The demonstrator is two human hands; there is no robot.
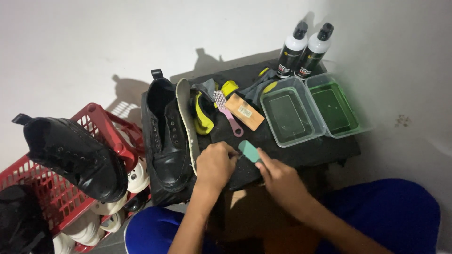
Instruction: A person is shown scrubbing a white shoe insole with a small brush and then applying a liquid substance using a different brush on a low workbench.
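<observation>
Everything sits on or around the small black-covered table, so I'll place things from it. Off its left side a red plastic basket carries a black leather boot tipped on its rim, with pale shoes beneath. On the table's left edge stands the matching black lace-up boot, stiff and fairly heavy by the look of it, an insole propped on edge against its right side. At the table's right end lie two clear plastic tubs holding shallow liquid, and behind them, at the back corner, two white-and-black bottles. Mid-table are a yellow-and-grey cloth bundle, a wooden-backed brush and a pink-handled brush. At the front edge the left hand is curled, pressing down on a dark flat piece, I'd guess another insole or cloth, though I cannot tell which. The right hand grasps a small teal block between thumb and fingers, its end touching that dark piece. The block looks light and somewhat soft, like a sponge or eraser; pinching its long sides seems the sure hold.
</observation>
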